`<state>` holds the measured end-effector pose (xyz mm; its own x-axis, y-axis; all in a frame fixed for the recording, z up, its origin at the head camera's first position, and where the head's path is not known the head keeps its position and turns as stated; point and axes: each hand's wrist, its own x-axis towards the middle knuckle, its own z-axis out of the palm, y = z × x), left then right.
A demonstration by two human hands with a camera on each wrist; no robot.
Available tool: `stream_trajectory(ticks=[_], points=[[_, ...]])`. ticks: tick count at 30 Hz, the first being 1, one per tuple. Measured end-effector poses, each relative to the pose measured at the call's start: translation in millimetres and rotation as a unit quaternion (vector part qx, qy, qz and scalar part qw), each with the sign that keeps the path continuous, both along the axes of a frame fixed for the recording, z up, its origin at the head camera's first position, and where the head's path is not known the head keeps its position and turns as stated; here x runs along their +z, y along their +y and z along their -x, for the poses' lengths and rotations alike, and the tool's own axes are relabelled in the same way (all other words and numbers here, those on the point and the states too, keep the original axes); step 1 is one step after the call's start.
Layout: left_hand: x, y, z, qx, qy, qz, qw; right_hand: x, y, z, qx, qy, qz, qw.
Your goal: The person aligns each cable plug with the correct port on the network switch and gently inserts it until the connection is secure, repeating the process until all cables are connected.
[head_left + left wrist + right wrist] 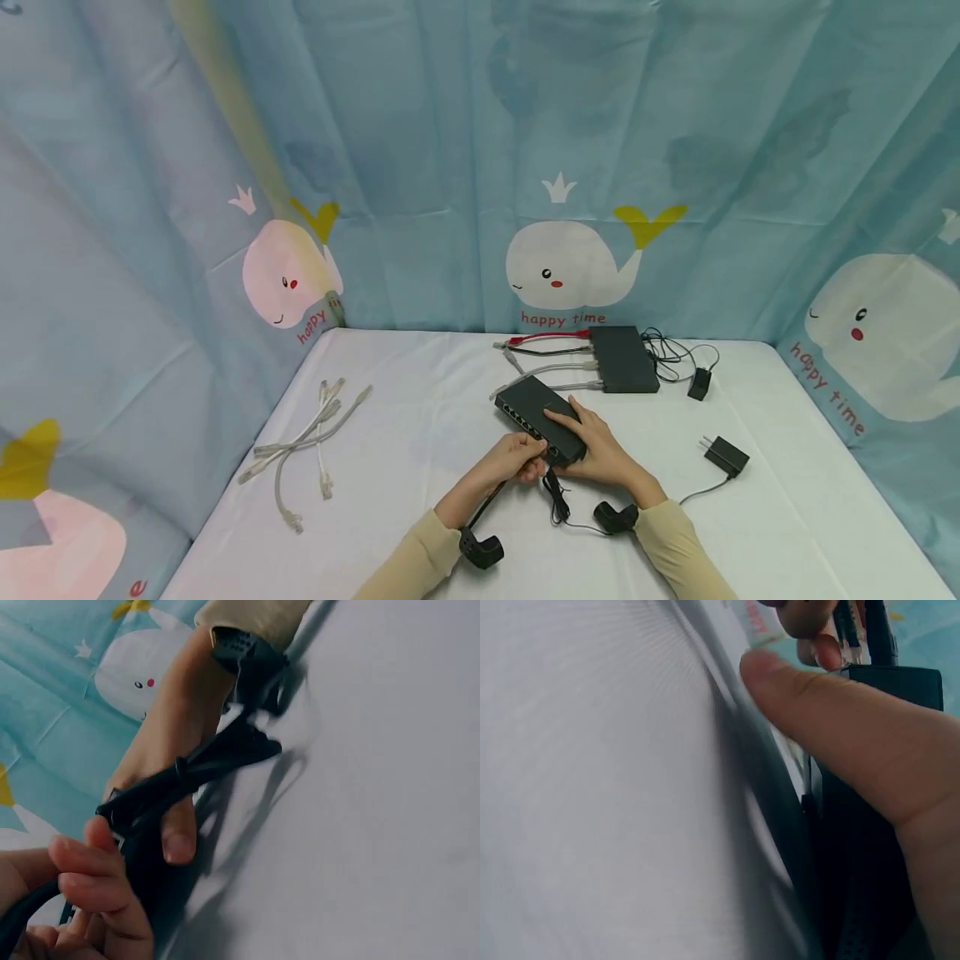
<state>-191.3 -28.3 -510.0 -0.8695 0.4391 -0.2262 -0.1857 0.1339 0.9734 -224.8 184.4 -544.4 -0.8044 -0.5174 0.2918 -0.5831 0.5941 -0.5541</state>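
A black network switch (536, 408) with a row of ports along its left side is tilted above the white table. My right hand (600, 446) grips its near end, fingers over the top; the right thumb (855, 735) lies along the casing. At the port side my left hand (517, 457) pinches a black network cable (26, 911). Its clear plug (850, 645) is at the switch's edge; whether it sits inside a port is hidden. Beside it a black power lead (881, 634) meets the switch, and its tied bundle (557, 498) hangs below.
Behind lies a second black switch (624, 358) with red, black and grey cables, plus a coiled cord and adapter (699, 384). A power adapter (726, 457) lies at right. Several loose grey network cables (300, 442) lie at left. A printed curtain (420, 250) surrounds the table.
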Motion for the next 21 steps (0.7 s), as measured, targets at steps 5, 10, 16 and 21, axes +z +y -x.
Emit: stream_trajectory(ticks=[5,10,16,21], points=[[6.5,-6.1,0.3,-0.030,0.038,0.034,0.9982,-2.1,1,2.4,0.005,-0.018,0.004,0.9998],[8.1,-14.3,0.4,-0.037,0.087,0.091,0.9913,-2.6,1,3.1,0.006,-0.018,0.003,0.9998],[14.6,-30.4,-3.6,-0.054,0.147,0.124,0.9799,-2.3,1,3.0,0.010,-0.018,0.008,0.9998],[9.3,-45.7,-3.5,-0.051,0.163,0.137,0.9758,-4.0,2,1.5,0.007,-0.017,0.005,0.9998]])
